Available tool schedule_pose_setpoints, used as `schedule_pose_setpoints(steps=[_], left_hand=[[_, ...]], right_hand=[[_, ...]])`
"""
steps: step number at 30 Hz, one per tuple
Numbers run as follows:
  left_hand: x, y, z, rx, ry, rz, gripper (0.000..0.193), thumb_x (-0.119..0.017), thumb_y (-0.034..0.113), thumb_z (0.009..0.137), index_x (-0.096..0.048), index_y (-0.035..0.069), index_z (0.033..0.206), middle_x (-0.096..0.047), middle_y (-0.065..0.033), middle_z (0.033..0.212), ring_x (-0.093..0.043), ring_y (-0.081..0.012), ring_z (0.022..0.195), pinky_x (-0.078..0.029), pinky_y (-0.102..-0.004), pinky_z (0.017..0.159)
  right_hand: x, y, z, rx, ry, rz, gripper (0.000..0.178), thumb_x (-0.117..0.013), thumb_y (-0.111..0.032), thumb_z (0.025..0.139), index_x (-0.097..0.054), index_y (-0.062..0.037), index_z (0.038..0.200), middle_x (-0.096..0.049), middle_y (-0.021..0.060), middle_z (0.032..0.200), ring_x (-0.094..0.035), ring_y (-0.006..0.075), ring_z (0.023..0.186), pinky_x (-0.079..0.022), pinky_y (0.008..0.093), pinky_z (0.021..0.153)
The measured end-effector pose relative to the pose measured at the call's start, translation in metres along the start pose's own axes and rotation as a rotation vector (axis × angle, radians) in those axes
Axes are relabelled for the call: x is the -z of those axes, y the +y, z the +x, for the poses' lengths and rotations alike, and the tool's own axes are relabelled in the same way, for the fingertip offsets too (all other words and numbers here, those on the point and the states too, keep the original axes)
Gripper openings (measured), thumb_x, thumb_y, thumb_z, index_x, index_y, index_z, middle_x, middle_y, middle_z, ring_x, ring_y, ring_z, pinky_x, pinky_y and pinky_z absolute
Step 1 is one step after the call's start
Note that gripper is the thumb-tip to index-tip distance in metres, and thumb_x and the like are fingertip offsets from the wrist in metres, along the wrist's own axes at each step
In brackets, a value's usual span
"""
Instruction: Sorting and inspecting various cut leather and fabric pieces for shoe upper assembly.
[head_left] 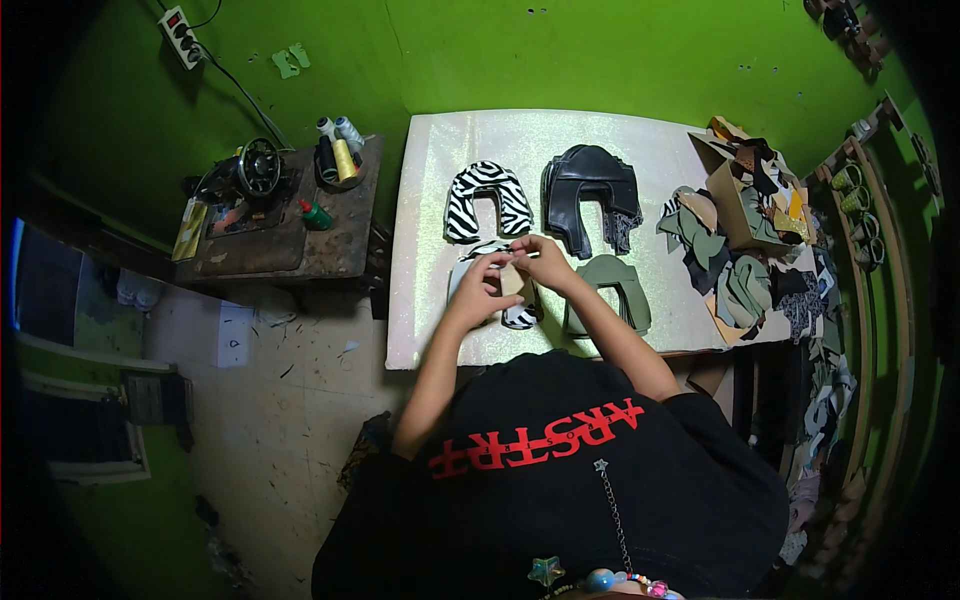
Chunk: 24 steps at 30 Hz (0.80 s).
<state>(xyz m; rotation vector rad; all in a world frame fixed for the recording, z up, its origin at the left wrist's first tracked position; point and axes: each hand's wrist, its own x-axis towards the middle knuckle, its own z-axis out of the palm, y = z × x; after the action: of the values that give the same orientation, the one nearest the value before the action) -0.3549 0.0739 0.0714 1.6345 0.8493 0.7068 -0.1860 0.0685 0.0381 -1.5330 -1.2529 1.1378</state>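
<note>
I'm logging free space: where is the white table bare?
The white table is bare left of the far zebra-print pieces and between the black pieces and scrap pile. Crowded: the right end, and around the left hand and right hand.

1. One view looks down from the person's head.
2. It sees very wide, so straight edges bend.
3. The black shirt (540, 520) is nearest, at 6 o'clock.
4. The left hand (486, 287) and right hand (545, 262) are near the middle.
5. The green wall (600, 60) is farther, at 12 o'clock.
</note>
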Motion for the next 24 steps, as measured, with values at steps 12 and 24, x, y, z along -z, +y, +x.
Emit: schedule_pose_setpoints(steps=[12, 24], left_hand=[[0.005, -0.037, 0.004, 0.212, 0.279, -0.483, 0.022, -0.046, 0.014, 0.090, -0.048, -0.002, 0.104, -0.059, -0.0139, 0.093, -0.061, -0.0207, 0.084, -0.050, -0.0244, 0.068], [0.013, -0.040, 0.005, 0.300, 0.457, -0.161, 0.024, -0.060, 0.016, 0.080, -0.060, -0.002, 0.096, -0.058, -0.0023, 0.068, -0.052, -0.0083, 0.059, -0.041, -0.0183, 0.053]], right_hand=[[-0.001, 0.002, -0.002, 0.106, -0.187, -0.018, 0.028, -0.059, -0.019, 0.079, -0.056, 0.0012, 0.098, -0.057, 0.0030, 0.076, -0.051, 0.0078, 0.070, -0.042, 0.0226, 0.063], [-0.003, 0.004, 0.007, 0.085, -0.029, -0.172, 0.019, -0.063, -0.013, 0.070, -0.060, 0.0012, 0.082, -0.057, 0.0062, 0.062, -0.052, 0.0133, 0.055, -0.043, 0.0259, 0.054]])
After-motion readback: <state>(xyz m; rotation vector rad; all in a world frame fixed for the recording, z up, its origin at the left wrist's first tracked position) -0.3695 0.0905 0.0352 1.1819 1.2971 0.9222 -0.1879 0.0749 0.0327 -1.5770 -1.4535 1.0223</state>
